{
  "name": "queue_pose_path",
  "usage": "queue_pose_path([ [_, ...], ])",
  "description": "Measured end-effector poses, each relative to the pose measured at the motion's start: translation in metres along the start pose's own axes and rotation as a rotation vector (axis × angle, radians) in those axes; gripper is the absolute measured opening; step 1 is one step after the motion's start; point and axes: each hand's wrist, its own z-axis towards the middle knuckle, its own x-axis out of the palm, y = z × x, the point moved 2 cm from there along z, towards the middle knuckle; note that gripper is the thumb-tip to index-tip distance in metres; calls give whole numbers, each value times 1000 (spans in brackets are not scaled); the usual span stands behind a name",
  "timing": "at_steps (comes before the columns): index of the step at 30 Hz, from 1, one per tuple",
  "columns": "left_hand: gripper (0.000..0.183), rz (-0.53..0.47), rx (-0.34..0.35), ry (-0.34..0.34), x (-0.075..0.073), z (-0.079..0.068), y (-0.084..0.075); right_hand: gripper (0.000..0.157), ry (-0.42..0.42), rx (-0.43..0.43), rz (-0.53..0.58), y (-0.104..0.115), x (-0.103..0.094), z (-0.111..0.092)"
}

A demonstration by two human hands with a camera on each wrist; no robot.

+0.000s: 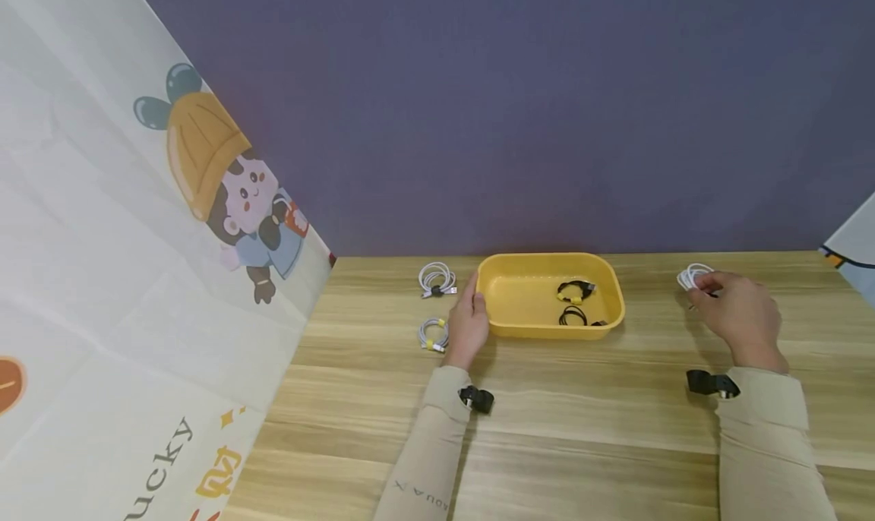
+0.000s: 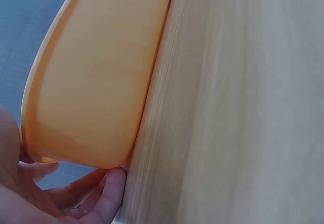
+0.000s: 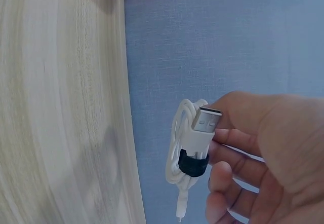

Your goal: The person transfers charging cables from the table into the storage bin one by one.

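My left hand [image 1: 468,327] holds the left end of a yellow plastic tray [image 1: 540,331], fingers against its outer wall below the rim in the left wrist view. My right hand [image 1: 745,316] pinches a coiled white USB cable [image 3: 177,143] with a black strap round it. In the right wrist view its USB plug faces the camera, and the coil is held up off the table. Inside the tray, on the right side, lie a black cable with a yellow tie [image 1: 573,292] and another black cable coil [image 1: 573,316].
Left of the tray lie a white cable coil with a dark tie [image 1: 436,279] and a greyish-white coil with yellow ties [image 1: 434,334]. The wooden table [image 1: 588,430] meets a dark blue-grey wall panel [image 1: 533,126] behind. A printed white sheet [image 1: 102,240] borders the left side.
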Motion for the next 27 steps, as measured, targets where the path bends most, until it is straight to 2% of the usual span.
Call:
queue_pose_path([
  [12, 50, 1, 1, 4, 2, 0, -1, 32, -44, -49, 17, 5, 0, -1],
  [27, 50, 7, -1, 1, 2, 1, 1, 29, -69, -69, 16, 11, 1, 2],
])
